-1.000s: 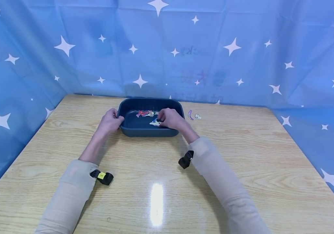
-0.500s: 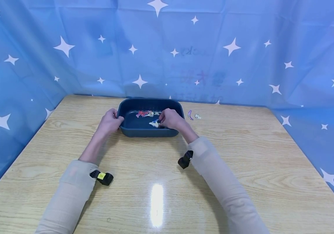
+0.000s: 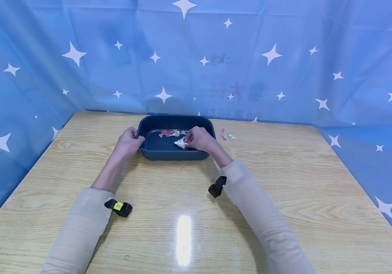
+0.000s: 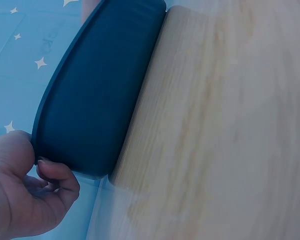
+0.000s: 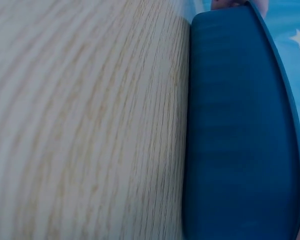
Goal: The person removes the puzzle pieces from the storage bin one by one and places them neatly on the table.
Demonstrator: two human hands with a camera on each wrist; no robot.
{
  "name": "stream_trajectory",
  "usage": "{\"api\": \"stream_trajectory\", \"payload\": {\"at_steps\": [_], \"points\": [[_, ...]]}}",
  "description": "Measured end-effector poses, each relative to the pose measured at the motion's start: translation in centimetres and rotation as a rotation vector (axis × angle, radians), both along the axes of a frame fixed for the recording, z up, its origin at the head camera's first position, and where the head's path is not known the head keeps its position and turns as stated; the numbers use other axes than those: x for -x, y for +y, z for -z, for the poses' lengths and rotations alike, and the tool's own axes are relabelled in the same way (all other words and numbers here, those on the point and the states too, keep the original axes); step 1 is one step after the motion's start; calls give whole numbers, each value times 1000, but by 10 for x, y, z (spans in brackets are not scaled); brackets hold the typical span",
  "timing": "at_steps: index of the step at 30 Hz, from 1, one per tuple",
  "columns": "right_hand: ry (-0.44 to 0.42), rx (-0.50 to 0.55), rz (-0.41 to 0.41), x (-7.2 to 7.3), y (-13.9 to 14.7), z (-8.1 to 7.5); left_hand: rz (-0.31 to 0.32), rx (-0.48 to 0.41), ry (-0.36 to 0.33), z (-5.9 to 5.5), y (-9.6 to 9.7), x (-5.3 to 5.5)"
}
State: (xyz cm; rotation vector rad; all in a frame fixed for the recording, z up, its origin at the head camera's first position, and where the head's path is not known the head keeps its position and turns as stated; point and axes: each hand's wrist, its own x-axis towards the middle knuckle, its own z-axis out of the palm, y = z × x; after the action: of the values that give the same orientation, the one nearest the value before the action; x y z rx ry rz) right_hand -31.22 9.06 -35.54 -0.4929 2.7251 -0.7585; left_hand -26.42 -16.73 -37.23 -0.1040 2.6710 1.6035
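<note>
A dark blue rectangular bin (image 3: 172,155) stands at the far side of the table, and its outer wall fills much of both wrist views. My left hand (image 3: 129,141) grips the bin's left rim, thumb and fingers on either side of it. Inside the bin, my right hand (image 3: 200,139) pinches a small flat white and blue cutout (image 3: 180,143); the fingertips are partly hidden. Behind that piece lie several small cutouts, among them a red one (image 3: 166,133) and a cream one (image 3: 175,133). The right wrist view shows almost nothing of the right hand.
To the right of the bin, a purple strip-shaped cutout (image 3: 222,134) and a small white cutout (image 3: 231,136) lie on the wooden table (image 3: 154,213). A blue curtain with white stars (image 3: 163,95) hangs right behind the bin and along both sides.
The white and blue cutout has shifted and turned slightly under my right fingers, now looking more bunched up against them. My left hand and the bin stay in place.
</note>
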Motion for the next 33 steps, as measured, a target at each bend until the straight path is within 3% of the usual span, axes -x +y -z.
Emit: {"api": "stream_trajectory", "payload": {"at_steps": [6, 15, 19, 26, 33], "points": [[46, 93, -29, 0, 3, -1, 3, 6, -8, 0, -1, 1], [117, 426, -3, -1, 10, -1, 5, 7, -9, -1, -1, 0], [121, 526, 8, -1, 13, 0, 6, 16, -4, 0, 0, 1], [117, 606, 43, -3, 20, -5, 8, 5, 11, 1, 1, -1], [201, 626, 48, -4, 33, -14, 0, 14, 6, 2, -1, 2]]}}
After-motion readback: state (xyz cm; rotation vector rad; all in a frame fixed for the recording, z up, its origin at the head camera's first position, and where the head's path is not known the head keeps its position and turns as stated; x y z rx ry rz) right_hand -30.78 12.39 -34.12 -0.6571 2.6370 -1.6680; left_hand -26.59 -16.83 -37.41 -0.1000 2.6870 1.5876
